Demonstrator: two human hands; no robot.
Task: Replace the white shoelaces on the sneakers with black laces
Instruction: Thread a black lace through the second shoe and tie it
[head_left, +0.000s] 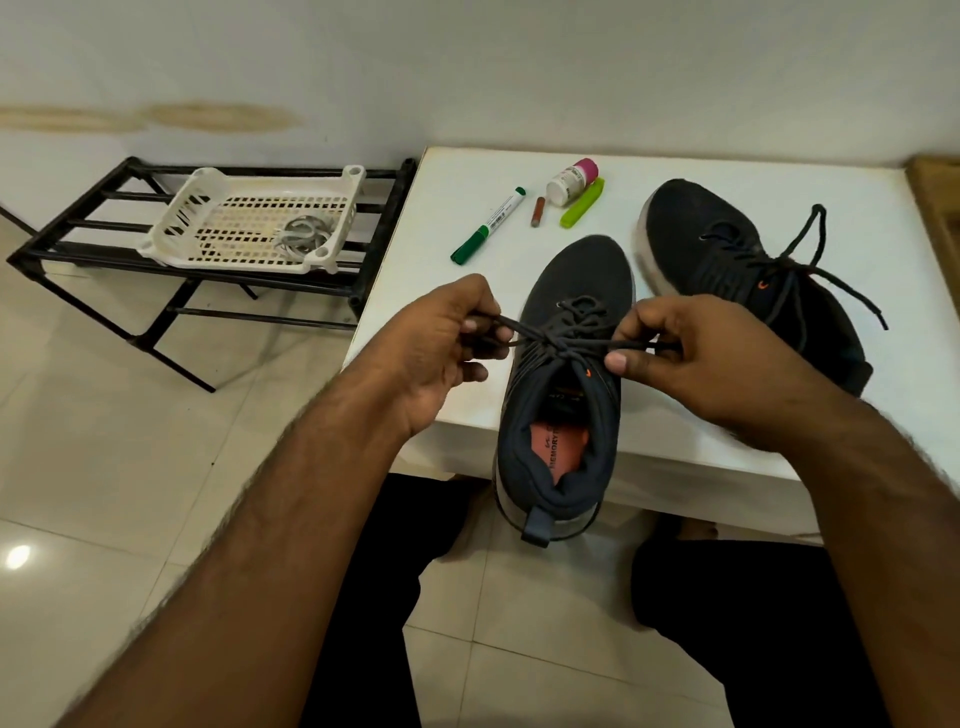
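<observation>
Black laces (563, 340) on the near sneaker (563, 395) are drawn taut between the two hands, knotted above the shoe's opening. The left hand (441, 343) has its grip curled round one lace end, out to the left of the knot; the right hand (675, 353) pinches the other end between thumb and fingers, out to the right. This sneaker rests on the white tabletop (675, 171) with its heel hanging over the near edge, orange insole showing.

Beyond the right hand's grip lies the second sneaker (737, 270), also dark, its black lace tied with loose ends trailing over the tabletop. Beyond the left hand's grip, farther back on the tabletop, lie a green marker (488, 223), a small brown stick (537, 212), a white bottle with a pink cap (571, 182) on its side, and a lime-green clip (583, 202) just beside the bottle.

Well to the left of the grip, a black metal rack (104, 234) stands on the pale tiled floor (104, 441) against a white wall (467, 67). A white perforated basket (208, 208) sits on the rack, holding coiled white laces (304, 236). Faint yellowish stains mark the wall above the rack.
</observation>
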